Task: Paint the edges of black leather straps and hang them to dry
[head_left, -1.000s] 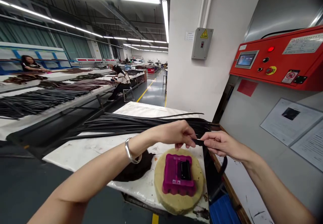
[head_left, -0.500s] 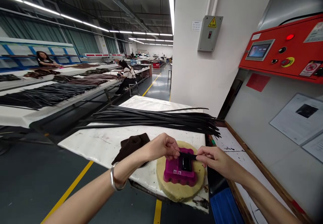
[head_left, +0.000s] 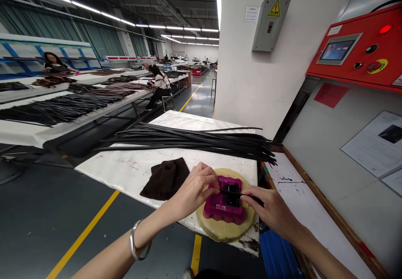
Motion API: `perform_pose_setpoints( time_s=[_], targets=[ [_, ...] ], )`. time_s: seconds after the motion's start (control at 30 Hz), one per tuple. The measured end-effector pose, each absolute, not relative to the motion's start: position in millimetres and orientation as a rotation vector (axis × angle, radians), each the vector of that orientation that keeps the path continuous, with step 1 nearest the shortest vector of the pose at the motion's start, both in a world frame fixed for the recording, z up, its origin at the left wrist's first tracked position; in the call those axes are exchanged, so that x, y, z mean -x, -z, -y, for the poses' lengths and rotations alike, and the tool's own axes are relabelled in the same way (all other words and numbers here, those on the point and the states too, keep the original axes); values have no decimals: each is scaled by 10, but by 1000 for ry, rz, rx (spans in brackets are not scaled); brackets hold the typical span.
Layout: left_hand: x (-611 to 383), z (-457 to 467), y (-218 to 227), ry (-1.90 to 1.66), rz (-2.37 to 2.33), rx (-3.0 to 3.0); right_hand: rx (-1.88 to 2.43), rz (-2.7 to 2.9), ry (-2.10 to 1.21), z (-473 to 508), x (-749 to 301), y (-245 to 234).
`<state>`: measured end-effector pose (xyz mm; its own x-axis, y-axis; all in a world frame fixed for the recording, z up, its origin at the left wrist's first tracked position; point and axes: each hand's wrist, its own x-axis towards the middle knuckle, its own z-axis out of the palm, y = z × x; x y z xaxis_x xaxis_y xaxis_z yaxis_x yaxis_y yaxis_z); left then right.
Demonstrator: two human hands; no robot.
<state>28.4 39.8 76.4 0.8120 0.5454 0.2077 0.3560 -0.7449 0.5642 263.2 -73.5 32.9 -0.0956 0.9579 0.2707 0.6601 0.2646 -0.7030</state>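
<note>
A narrow black strip [head_left: 231, 192] is stretched level between my hands. My left hand [head_left: 201, 185] pinches its left end, thumb against fingertips. My right hand [head_left: 268, 203] grips the other side, and a short length of strip shows beneath its fingers. Directly below lies a magenta tray [head_left: 213, 201] with a scalloped edge. One of its compartments holds something glossy and black [head_left: 233, 201]; whether the strip touches this I cannot tell. The tray rests on a round yellowish block [head_left: 220, 233] at the front right of the white table [head_left: 122, 168].
Beyond the tray lies a bundle of long black strips [head_left: 188, 140]. A dark brown cloth [head_left: 166, 179] is crumpled left of the block. A red control panel [head_left: 361, 46] hangs at right, above a wood-edged surface [head_left: 292, 178]. Two people sit at long tables on the left.
The strip has turned from its flat face to its thin edge, and my right hand has rotated around it. Both hands stay over the tray. The head view has shifted slightly.
</note>
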Motion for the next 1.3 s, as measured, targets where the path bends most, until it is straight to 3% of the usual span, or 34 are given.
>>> perform_pose_setpoints(
  time_s=[0.4,0.83,1.3],
  targets=[
    [-309,-357,-709,-468,-633,-2548,1502,1854,-497,772,-2669,-271],
    [-571,-336,-677,-471,-465,-2548,1636,2038,-410,882,-2995,-543],
    [-647,-330,-737,-469,-440,-2615,1478,2654,220,606,-2877,-1344]
  ],
)
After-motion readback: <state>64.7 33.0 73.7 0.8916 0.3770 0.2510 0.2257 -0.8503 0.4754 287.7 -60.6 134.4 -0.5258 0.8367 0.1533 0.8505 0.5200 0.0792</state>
